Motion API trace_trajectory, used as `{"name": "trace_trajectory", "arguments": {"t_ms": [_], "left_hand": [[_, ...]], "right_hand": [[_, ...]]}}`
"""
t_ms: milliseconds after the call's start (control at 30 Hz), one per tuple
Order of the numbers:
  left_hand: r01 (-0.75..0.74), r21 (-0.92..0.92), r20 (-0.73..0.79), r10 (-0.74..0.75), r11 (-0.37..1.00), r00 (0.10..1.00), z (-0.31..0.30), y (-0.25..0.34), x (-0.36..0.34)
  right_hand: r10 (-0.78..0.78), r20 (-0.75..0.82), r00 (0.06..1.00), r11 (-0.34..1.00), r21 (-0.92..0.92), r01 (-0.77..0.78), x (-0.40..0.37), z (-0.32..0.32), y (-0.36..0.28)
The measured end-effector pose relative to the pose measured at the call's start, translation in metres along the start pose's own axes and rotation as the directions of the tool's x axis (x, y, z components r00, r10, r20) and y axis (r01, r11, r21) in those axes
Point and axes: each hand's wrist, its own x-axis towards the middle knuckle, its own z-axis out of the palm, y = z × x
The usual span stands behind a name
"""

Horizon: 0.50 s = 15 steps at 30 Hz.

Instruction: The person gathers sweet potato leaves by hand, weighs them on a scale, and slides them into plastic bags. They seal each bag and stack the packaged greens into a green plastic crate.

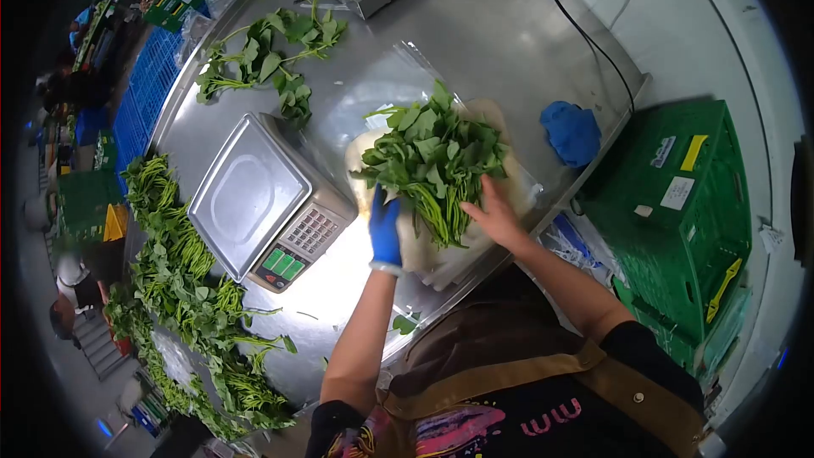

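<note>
Right now you have a bunch of leafy greens (434, 155) between your two hands, lying on a pale, cushion-like pad (519, 191) on the metal table (475, 30), its leaves pointing away from you and its cut stems towards you. Your left hand (384, 233), in a blue glove, is extended along the bunch's left side, fingers straight, just under the leaves. Your right hand (496, 215) is bare and spread, thumb apart from the fingers, at the right side by the stems; whether either hand presses firmly, you cannot tell from this angle. To your left stands a weighing scale (275, 203) with a bare metal pan, and beyond it more greens (174, 263) lie heaped. Near the table's right edge sits a crumpled blue item (571, 133), and beside the table, a green crate (666, 212).
</note>
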Motion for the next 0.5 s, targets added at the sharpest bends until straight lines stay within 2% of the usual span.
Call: {"name": "trace_trajectory", "arguments": {"t_ms": [33,67,167,200,267,300,367,400,467,500], "left_hand": [[-0.091,0.082,-0.050,0.096,0.992,0.994,-0.027,-0.015,0.000],[-0.174,0.168,-0.091,0.191,0.970,0.977,-0.052,-0.031,0.000],[-0.021,0.205,-0.241,0.071,0.978,0.968,-0.080,-0.044,-0.011],[0.040,0.246,-0.217,0.015,0.968,0.976,-0.081,-0.042,-0.009],[0.022,0.182,-0.263,0.027,0.983,0.964,-0.072,-0.047,-0.011],[-0.012,0.271,-0.273,0.089,0.963,0.958,-0.074,-0.052,-0.006],[-0.068,0.437,-0.282,0.208,0.897,0.937,-0.082,-0.069,0.004],[0.000,0.419,-0.299,0.138,0.908,0.944,-0.079,-0.061,0.002],[0.131,0.374,-0.335,0.002,0.918,0.942,-0.070,-0.034,-0.006],[0.056,0.344,-0.290,0.049,0.937,0.956,-0.072,-0.036,-0.005]], "right_hand": [[-0.051,-0.081,0.995,0.999,-0.011,0.050,-0.001,-0.013,0.010],[-0.016,-0.108,0.994,0.998,0.063,0.023,-0.001,-0.029,0.023],[0.171,-0.121,0.978,0.965,0.221,-0.141,0.008,-0.058,0.076],[0.176,-0.104,0.979,0.962,0.227,-0.149,0.012,-0.060,0.083],[0.187,-0.076,0.979,0.958,0.234,-0.164,0.019,-0.063,0.095],[0.180,-0.053,0.982,0.962,0.218,-0.165,0.023,-0.065,0.092],[0.096,-0.129,0.987,0.988,0.135,-0.078,0.029,-0.071,0.100],[0.044,-0.163,0.986,0.995,0.092,-0.029,0.035,-0.073,0.102],[-0.099,-0.229,0.968,0.995,-0.055,0.089,0.060,-0.090,0.064],[-0.171,-0.255,0.952,0.982,-0.127,0.142,0.074,-0.097,0.037]]}}
